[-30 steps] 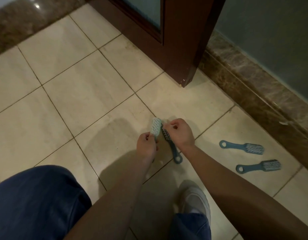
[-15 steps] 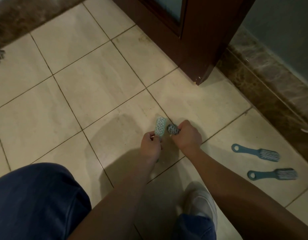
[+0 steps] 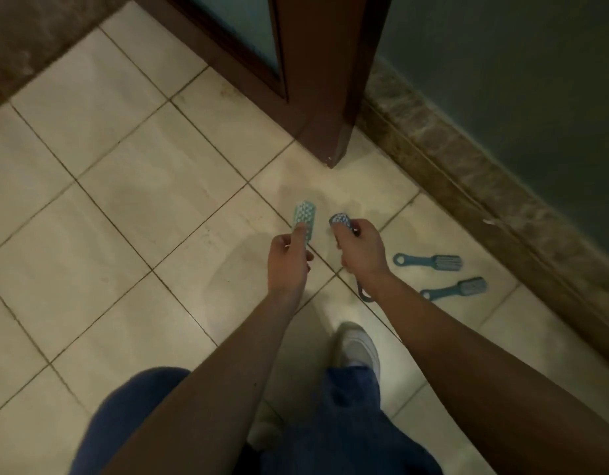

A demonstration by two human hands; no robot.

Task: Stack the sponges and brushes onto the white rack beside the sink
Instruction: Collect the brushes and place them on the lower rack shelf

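Head view, downward (onto floor (image 3: pixel 118 214))

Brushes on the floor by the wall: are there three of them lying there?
No: only two lie on the tiles there, the farther brush and the nearer brush, side by side but apart.

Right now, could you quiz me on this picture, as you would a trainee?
1. How many loose brushes lie on the floor?
2. True or false: the left hand is empty.
3. The loose brushes lie: A) to the right of the right hand, towards the wall; B) to the left of the left hand; C) on the shoe.

Key
1. Two.
2. False: it holds a pale brush. The right hand holds a darker brush.
3. A.
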